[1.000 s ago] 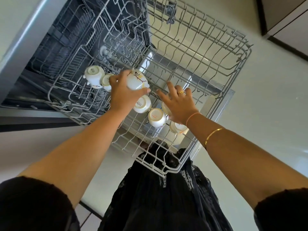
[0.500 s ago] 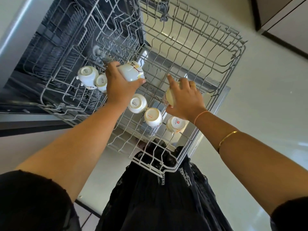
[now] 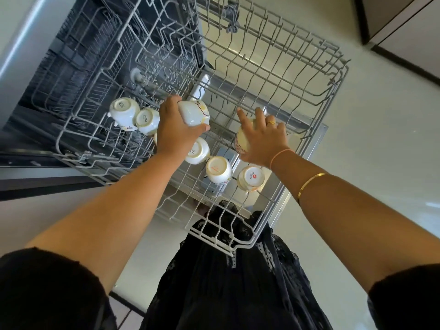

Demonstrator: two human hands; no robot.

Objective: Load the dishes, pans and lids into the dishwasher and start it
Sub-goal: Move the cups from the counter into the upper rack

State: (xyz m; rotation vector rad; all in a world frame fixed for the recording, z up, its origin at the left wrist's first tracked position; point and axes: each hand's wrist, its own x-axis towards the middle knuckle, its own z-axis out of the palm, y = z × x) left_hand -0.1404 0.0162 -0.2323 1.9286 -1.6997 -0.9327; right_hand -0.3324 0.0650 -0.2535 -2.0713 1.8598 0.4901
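The dishwasher's upper wire rack point(image 3: 309, 75) is pulled out below me. Several white cups stand upside down in its near-left rows, among them one at the far left point(image 3: 123, 113) and one at the near right point(image 3: 251, 178). My left hand point(image 3: 176, 132) grips a white cup with a dark branch pattern point(image 3: 194, 113), tilted on its side just above the rack. My right hand point(image 3: 264, 139) holds a cream cup with a pink pattern point(image 3: 242, 141) on its side over the rack, forefinger stretched out.
The open dishwasher tub with the lower rack point(image 3: 78, 75) lies at the left. The open door point(image 3: 307, 148) shows under the upper rack. The rack's right half holds nothing. A dark cabinet point(image 3: 404, 32) stands at the upper right. My black dress point(image 3: 226, 282) touches the rack's near edge.
My left hand has carried the patterned cup slightly farther back over the rack. My right hand has lifted the cream cup out from among the cups and moved it to the right.
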